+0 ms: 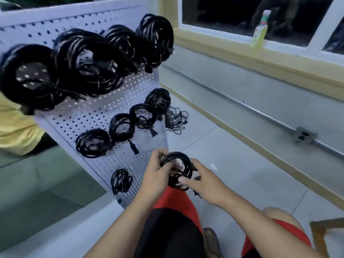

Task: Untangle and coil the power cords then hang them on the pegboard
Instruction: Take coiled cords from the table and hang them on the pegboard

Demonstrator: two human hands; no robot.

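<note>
A white pegboard (89, 112) leans upright at the left, with several coiled black power cords hanging on it, such as one big coil (87, 64) near the top and a small coil (121, 181) at the bottom. In front of its lower right corner I hold another coiled black cord (178, 164) with both hands. My left hand (156, 174) grips the coil's left side. My right hand (199, 181) holds its right and lower part, fingers curled into the loops. A loose tangle of black cord (176, 120) lies on the floor behind the board.
A window sill at the upper right carries a plastic bottle (260, 28). A metal conduit with an outlet box (305, 137) runs along the wall. A person in yellow (16, 127) sits at the far left. My knees in red shorts (175, 200) are below my hands.
</note>
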